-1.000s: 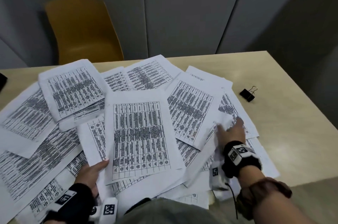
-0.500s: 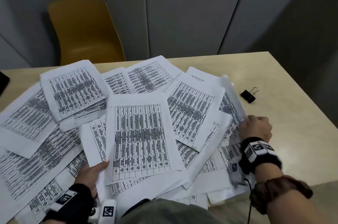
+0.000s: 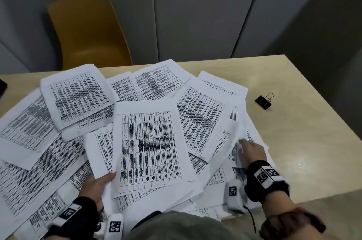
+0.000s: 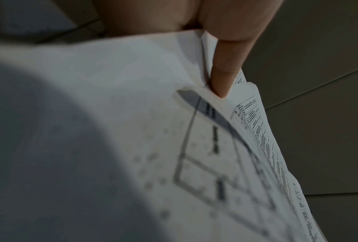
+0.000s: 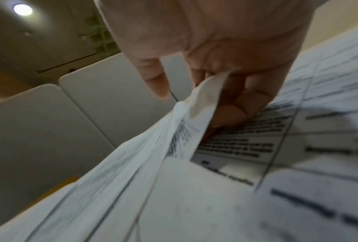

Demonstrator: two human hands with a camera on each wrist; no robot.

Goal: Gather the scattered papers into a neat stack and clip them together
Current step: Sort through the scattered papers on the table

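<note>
Papers (image 3: 145, 141) are being gathered at this moment, and the grip comes first: a few right-side sheets (image 5: 186, 131) are being pinched between thumb and curled fingers of the right hand (image 3: 252, 151), their edges being lifted off the pile, as the right wrist view shows. On the other side, the near-left corner of the central sheet is being held by the left hand (image 3: 98, 183); in the left wrist view 1 finger (image 4: 225, 73) is being pressed between layers, thumb on top, so several sheets are being grasped there.

The rest of the papers are lying fanned and overlapping across most of the table (image 3: 303, 141), some skewed, some hanging over the near edge. To do this step well, the right-hand sheets are probably best being slid inward over the centre sheet rather than being dragged, so corners are not being creased; the left hand is best being kept as the anchor for squaring.

The binder clip (image 3: 264, 101) is lying untouched, well apart to the right. Beyond the table, a yellow chair (image 3: 88, 32) is standing against grey wall panels (image 3: 195, 14).
</note>
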